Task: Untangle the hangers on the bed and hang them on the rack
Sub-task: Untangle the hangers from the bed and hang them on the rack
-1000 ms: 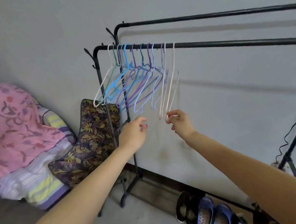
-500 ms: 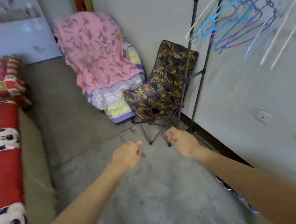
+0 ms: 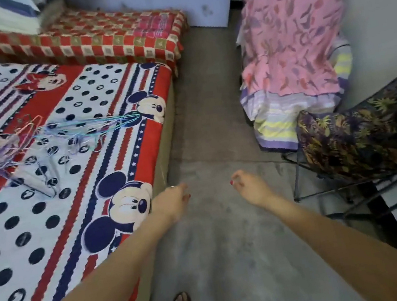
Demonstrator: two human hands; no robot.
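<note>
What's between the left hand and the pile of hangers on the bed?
In the head view, only cartoon-mouse bedsheet lies between the left hand and the tangled hangers; nothing else sits there.

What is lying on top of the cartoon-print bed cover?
A tangled heap of thin coloured hangers lies on the bed cover, toward its left side. Motion blur hides how many there are; whatever is beneath the cover is hidden.

Cartoon-print bed (image 3: 115, 127) with tangled wire hangers (image 3: 43, 146) on its left part.
</note>
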